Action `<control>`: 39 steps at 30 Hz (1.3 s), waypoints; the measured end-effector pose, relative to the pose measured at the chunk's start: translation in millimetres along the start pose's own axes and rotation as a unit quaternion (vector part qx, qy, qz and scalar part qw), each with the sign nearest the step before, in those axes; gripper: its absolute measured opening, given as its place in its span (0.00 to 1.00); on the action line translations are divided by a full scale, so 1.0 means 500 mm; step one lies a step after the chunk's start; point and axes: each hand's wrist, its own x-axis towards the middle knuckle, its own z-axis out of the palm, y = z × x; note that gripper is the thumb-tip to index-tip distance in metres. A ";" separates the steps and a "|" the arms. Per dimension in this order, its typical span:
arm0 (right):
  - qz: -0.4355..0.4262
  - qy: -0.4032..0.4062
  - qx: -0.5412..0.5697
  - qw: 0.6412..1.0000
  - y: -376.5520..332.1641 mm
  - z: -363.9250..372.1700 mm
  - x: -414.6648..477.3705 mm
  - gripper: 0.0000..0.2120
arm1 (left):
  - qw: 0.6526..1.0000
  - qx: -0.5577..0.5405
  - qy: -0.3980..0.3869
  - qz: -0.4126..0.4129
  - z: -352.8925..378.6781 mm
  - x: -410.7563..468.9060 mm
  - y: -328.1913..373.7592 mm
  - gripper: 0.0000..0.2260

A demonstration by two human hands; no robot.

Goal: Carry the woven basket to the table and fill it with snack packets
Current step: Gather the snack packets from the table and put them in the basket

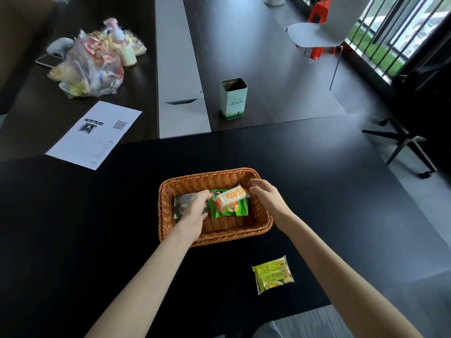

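Observation:
The woven basket (262, 215) sits on the black table (97, 215) in front of me. Inside lie a green packet (230, 208), a white and orange packet (231, 195) resting on top of it, and a grey-faced packet (184, 204) at the left. My left hand (194, 212) lies over the grey-faced packet with its fingers pressing on it. My right hand (267, 196) hovers over the basket's right side, fingers apart, fingertips touching the end of the white and orange packet. A yellow-green packet (272, 274) lies flat on the table near me, outside the basket.
A green tea tin (233, 100) stands open on the table beyond the basket. A printed sheet (94, 135) lies at the left, with a clear bag of snacks (90, 67), a bottle (124, 45) and a phone (47, 60) behind it. A chair (319, 32) stands at the right.

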 end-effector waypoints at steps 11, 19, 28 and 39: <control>0.134 0.115 -0.030 0.984 0.271 -0.060 -0.151 0.21 | 0.989 0.059 -0.072 -0.114 0.055 -0.113 -0.241 0.16; 0.185 0.105 -0.059 0.975 0.348 -0.018 -0.144 0.21 | 0.984 0.035 -0.050 -0.170 0.116 -0.105 -0.291 0.14; 0.135 0.124 -0.019 0.983 0.311 -0.040 -0.187 0.16 | 0.987 0.045 -0.089 -0.129 0.137 -0.134 -0.276 0.13; -0.063 0.062 0.023 0.996 0.003 0.007 -0.120 0.14 | 0.996 0.013 -0.040 0.079 0.010 -0.110 -0.030 0.21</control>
